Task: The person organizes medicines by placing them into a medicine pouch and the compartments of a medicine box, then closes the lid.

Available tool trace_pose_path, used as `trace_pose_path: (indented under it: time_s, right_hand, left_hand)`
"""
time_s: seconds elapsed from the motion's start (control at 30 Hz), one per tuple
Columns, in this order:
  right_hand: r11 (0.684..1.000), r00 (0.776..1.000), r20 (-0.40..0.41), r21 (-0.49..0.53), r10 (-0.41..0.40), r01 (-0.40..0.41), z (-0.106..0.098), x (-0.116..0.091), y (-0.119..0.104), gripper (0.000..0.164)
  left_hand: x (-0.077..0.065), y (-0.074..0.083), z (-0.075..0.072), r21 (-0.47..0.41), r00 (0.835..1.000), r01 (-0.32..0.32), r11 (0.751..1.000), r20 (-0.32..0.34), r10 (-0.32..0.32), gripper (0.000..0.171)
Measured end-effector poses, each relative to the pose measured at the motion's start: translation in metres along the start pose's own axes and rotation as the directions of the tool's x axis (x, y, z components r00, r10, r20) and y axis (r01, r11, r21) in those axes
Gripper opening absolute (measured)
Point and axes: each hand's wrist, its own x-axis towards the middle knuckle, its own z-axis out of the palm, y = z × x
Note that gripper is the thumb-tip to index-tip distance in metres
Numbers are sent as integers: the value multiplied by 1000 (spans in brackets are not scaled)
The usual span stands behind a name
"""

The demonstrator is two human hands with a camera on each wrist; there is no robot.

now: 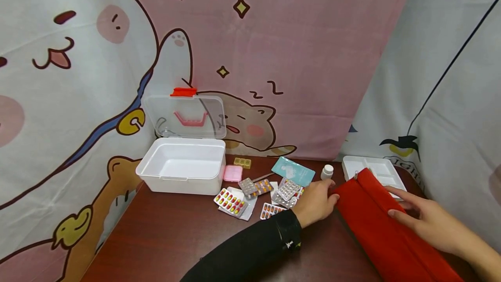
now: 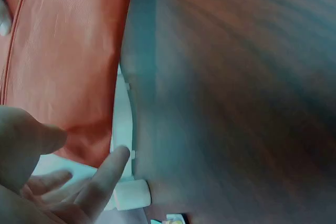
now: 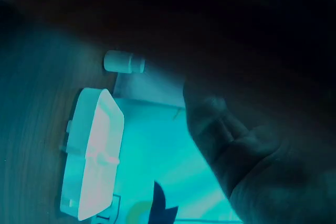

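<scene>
A long red zippered pouch point(image 1: 375, 221) slants across the right side of the table, its top end near a small white bottle point(image 1: 327, 172). My right hand point(image 1: 430, 221) holds the pouch's right edge, thumb on the front face. At the pouch's upper left edge is my left hand point(image 1: 318, 203). In the left wrist view, the left hand's thumb and fingers point(image 2: 107, 179) spread apart around the pouch's corner point(image 2: 89, 145). The right wrist view is dark, with part of the right hand point(image 3: 231, 145) at its right side and the pouch obscured.
Several blister packs point(image 1: 232, 203) lie mid-table beside a light blue packet point(image 1: 293, 171). A white box point(image 1: 184, 186) with its clear lid raised stands at the back left, next to a pink case point(image 1: 232, 173). Behind the pouch sits a white compartment tray point(image 1: 387, 169).
</scene>
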Motion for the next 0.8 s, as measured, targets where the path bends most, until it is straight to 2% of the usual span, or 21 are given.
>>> trace_pose_path:
  time_s: [0.07, 0.13, 0.23, 0.3, 0.37, 0.47, 0.57, 0.8]
  right_hand:
    - [996, 995, -50, -26, -88, 86, 5, 1, -6, 77]
    - [984, 979, -109, -55, -173, 168, 11, 4, -12, 78]
    - [972, 957, -181, -94, -228, 214, 19, 9, -18, 61]
    - [974, 952, -214, -109, -219, 200, 24, 13, -22, 45]
    - [983, 966, -193, -95, -172, 156, 27, 15, -26, 38]
    - [990, 983, -128, -80, -128, 118, 32, 17, -33, 42]
    - [988, 988, -90, -110, -123, 113, 38, 19, -39, 49]
    - [968, 983, -116, -226, -139, 110, 37, 22, -57, 50]
  left_hand:
    - [-4, 2, 0, 16, 1000, -14, 1000, 0, 14, 42]
    - [-10, 4, -1, 28, 999, -40, 999, -7, 41, 47]
    - [-21, 7, 0, 30, 996, -91, 995, -19, 92, 44]
    - [-28, 9, -1, 41, 992, -129, 991, -14, 129, 37]
    - [-34, 9, -2, 48, 985, -171, 984, 7, 171, 32]
    - [-40, 9, -6, 39, 972, -229, 973, 61, 227, 26]
    - [-45, 7, -12, 3, 961, -262, 965, 91, 260, 24]
    - [-52, 0, -18, -15, 955, -291, 956, 61, 292, 23]
